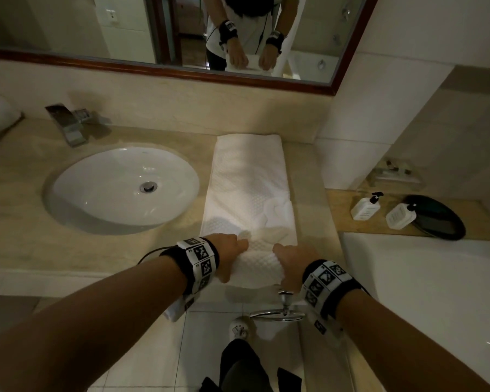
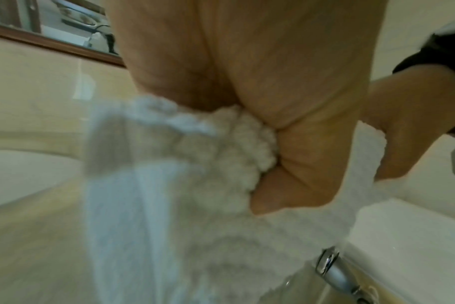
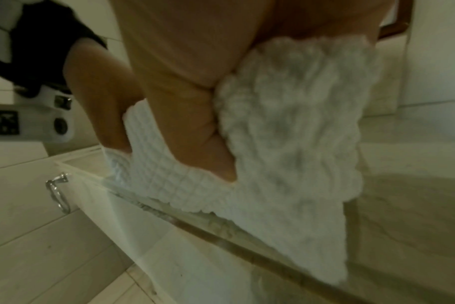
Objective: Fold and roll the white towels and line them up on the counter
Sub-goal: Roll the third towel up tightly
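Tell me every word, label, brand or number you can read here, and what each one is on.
No text can be read for certain.
Left wristband: black-and-white square code patterns with tiny digits beside them, too small to read.
Right wristband: the same patterns, unreadable.
Two white pump bottles: faint printed labels, too small and blurred.
White towel: woven pattern only, no lettering.

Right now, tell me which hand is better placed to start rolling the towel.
Neither alone, probably: the left hand and the right hand each grip a near corner of the towel at the counter edge, evenly spaced. If one must lead, either serves.
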